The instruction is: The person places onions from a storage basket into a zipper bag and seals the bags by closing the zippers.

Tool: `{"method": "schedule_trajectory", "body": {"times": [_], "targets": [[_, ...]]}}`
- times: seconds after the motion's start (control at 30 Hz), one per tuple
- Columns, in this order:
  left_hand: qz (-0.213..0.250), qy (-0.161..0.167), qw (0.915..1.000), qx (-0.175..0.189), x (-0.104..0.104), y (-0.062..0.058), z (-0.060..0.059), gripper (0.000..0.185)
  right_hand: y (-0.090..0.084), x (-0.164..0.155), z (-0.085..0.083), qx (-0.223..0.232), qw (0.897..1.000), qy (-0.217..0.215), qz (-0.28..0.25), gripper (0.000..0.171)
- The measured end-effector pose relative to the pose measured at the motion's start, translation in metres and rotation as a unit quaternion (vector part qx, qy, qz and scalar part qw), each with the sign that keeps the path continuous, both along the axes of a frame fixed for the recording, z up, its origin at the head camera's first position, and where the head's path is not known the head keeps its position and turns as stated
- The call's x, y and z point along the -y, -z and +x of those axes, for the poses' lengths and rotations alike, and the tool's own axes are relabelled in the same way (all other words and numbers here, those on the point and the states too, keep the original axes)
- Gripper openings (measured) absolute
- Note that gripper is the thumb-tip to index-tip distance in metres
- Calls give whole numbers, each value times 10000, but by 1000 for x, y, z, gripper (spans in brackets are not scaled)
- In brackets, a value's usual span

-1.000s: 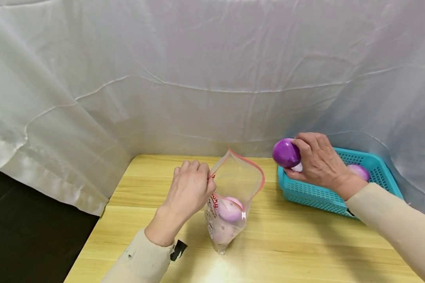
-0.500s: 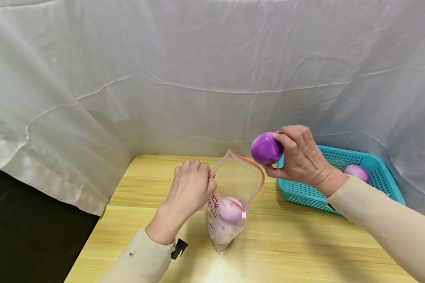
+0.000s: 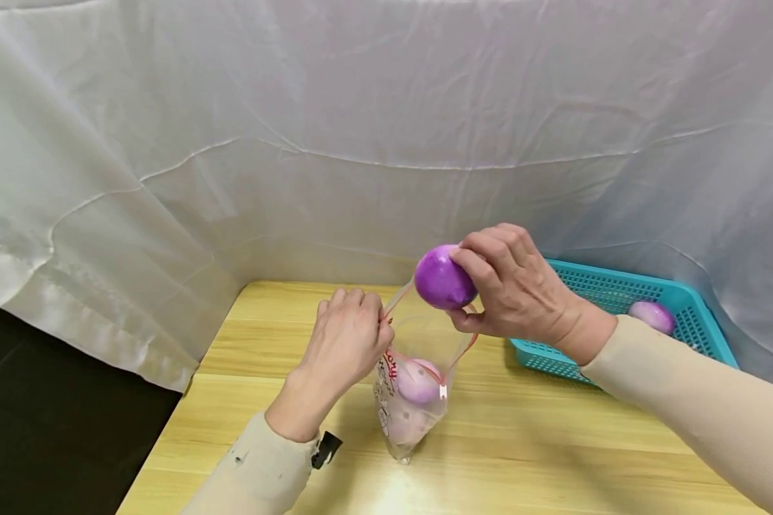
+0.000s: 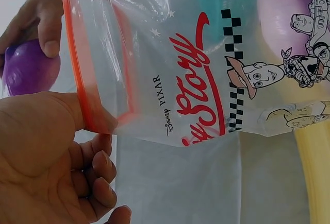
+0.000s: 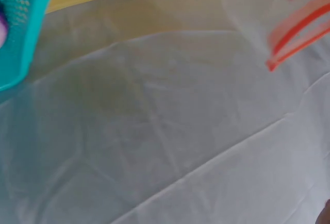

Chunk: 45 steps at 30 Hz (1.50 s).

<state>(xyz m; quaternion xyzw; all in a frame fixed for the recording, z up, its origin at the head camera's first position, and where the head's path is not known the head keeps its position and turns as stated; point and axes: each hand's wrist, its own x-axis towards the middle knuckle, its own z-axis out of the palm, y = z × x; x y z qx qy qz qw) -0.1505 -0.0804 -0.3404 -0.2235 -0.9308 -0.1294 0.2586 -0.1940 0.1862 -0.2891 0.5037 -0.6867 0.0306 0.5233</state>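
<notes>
Purple and glossy, an egg-shaped ball (image 3: 443, 276) sits in the right hand (image 3: 515, 290), whose fingers curl over its top while the thumb comes up from below, so that the ball is gripped just above the mouth of a clear plastic bag (image 3: 412, 386). In the head view the ball hangs directly over the bag's red zip edge (image 3: 393, 300), near it, though whether the two touch cannot be told. The left hand (image 3: 344, 343) pinches the near side of that red edge between thumb and bent forefinger, the other fingers folded loosely into the palm; the left wrist view shows the thumb (image 4: 62, 116) pressed against the red strip (image 4: 82, 80) with the printed side of the bag spreading away from it. The bag stands upright on a pale wooden table (image 3: 554, 443) and holds a paler purple ball (image 3: 417, 380) near its middle, with more pinkish shapes lower down that are too blurred through the plastic to tell apart. A teal basket (image 3: 625, 293) stands on the table to the right of the bag, behind the right forearm, and one light purple ball (image 3: 650, 315) lies in it. White cloth (image 3: 296, 143) hangs behind the table. The right wrist view shows only that cloth, a corner of the basket (image 5: 20, 33) and a blurred bit of the zip edge (image 5: 299, 33).
</notes>
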Motion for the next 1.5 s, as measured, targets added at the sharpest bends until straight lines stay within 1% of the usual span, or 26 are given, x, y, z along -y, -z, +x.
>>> {"method": "schedule_trajectory", "body": {"times": [0.17, 0.27, 0.43, 0.53, 0.63, 0.77, 0.9, 0.97, 1.13, 1.3, 1.4, 1.5], "targets": [[15, 12, 10000, -52, -1, -1, 0, 11, -6, 9, 11, 251, 9974, 176, 650, 72], [29, 11, 10000, -92, -1, -1, 1, 12, -9, 13, 17, 447, 9933, 242, 1035, 77], [13, 5, 10000, -72, -2, -2, 1, 14, -10, 17, 22, 550, 9852, 340, 1590, 79], [-13, -22, 10000, -37, -2, -2, 1, 15, -10, 17, 23, 678, 9769, 387, 1988, 76], [-24, -64, 10000, -18, -2, -2, 1, 15, -9, 16, 23, 872, 9661, 420, 2395, 75], [-51, -83, 10000, -12, -1, -2, 1, 16, -9, 16, 21, 1088, 9516, 507, 2830, 77], [-68, -61, 10000, -35, -1, -2, 2, 17, -10, 17, 17, 1244, 9408, 567, 3103, 81], [-60, -60, 10000, -31, -1, -2, 2, 17, -11, 18, 14, 1296, 9374, 596, 3177, 82], [-45, -81, 10000, 13, 0, -2, 5, 16, -12, 20, 9, 1345, 9355, 633, 3204, 77], [53, -151, 9999, 0, 0, -5, 6, 15, -4, 24, 11, 1354, 9300, 631, 3359, 69], [124, -189, 9997, 36, -1, -6, 7, 15, 1, 28, 13, 1335, 9235, 871, 3490, 66], [156, -212, 9996, 137, -1, -7, 9, 14, 6, 31, 14, 1292, 9161, 1227, 3592, 60]]}}
